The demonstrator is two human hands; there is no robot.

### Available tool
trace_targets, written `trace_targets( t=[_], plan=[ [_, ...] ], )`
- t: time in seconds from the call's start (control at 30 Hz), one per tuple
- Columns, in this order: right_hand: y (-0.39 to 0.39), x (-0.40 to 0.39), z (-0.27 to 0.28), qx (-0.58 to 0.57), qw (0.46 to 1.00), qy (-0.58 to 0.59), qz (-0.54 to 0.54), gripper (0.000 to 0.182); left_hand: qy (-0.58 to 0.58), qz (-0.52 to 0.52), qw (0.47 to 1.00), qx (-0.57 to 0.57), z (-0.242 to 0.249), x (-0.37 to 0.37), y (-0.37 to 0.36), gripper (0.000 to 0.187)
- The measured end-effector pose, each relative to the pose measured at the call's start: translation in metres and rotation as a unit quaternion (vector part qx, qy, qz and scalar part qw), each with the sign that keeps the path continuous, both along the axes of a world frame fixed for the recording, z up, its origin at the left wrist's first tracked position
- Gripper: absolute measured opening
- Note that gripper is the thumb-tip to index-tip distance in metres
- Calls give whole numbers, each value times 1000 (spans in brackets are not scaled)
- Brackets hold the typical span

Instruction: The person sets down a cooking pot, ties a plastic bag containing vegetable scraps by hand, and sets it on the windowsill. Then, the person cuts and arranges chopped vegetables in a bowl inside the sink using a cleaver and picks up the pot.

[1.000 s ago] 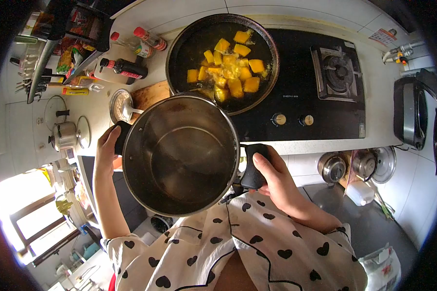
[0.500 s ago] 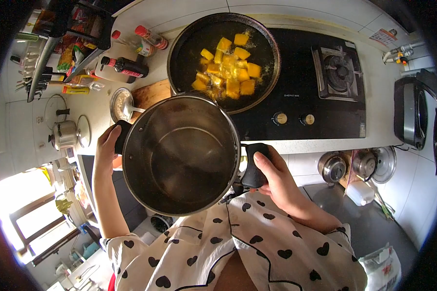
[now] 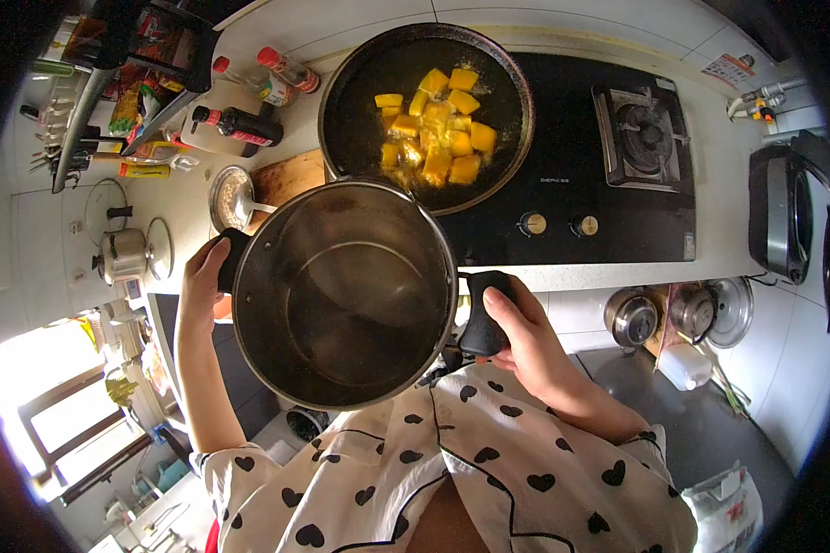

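A deep metal pot (image 3: pixel 346 304) hangs in front of me, its open top facing me and its inside looking empty. My left hand (image 3: pixel 205 276) grips its black left handle. Wrapped round the black right handle is my right hand (image 3: pixel 518 327). Just beyond the pot's rim, a large dark wok (image 3: pixel 355 152) stands on the black gas hob (image 3: pixel 563 198). Several yellow chunks (image 3: pixel 464 169) lie in bubbling oil in the middle of the wok.
Left of the wok are a wooden board (image 3: pixel 290 180), a strainer (image 3: pixel 232 198) and a dark sauce bottle (image 3: pixel 240 127). A lidded pot (image 3: pixel 123 256) stands farther left. The free burner (image 3: pixel 643 138) is at right, with a black appliance (image 3: pixel 779 217) beyond.
The yellow chunks have shifted a little in the bubbling oil. My hands and the pot have hardly moved.
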State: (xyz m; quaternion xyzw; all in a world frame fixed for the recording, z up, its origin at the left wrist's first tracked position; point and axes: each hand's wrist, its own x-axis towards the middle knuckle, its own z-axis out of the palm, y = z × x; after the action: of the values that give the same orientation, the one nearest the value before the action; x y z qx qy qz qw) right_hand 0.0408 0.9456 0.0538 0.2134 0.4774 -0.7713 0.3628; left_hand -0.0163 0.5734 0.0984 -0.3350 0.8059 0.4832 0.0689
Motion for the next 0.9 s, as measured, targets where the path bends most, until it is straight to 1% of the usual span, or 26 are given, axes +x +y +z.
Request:
trace_targets(
  t=[0.13, 0.33, 0.5, 0.6, 0.73, 0.8, 0.9],
  plan=[
    [-2, 1, -3, 12, 1000, -9, -7, 43, -7, -7, 1000, -9, 5, 1, 4, 35],
    [-2, 1, -4, 16, 1000, -15, -9, 44, -16, -30, 999, 8, 2, 2, -6, 35],
    [-1, -2, -1, 5, 1000, -18, 0, 43, -6, -15, 1000, 0, 3, 1, 2, 35],
    [-3, -3, 2, 15, 1000, -25, -13, 43, -7, -15, 1000, 0, 2, 1, 0, 35],
    [-3, -4, 3, -3, 999, -24, -22, 43, -21, -41, 999, 13, 5, 1, -3, 34],
    [-4, -4, 4, -12, 999, -24, -32, 43, -19, -36, 999, 18, 6, 1, -1, 34],
    [0, -2, -1, -15, 1000, 4, 0, 44, -22, -37, 999, 20, 6, 0, -1, 34]
  ],
)
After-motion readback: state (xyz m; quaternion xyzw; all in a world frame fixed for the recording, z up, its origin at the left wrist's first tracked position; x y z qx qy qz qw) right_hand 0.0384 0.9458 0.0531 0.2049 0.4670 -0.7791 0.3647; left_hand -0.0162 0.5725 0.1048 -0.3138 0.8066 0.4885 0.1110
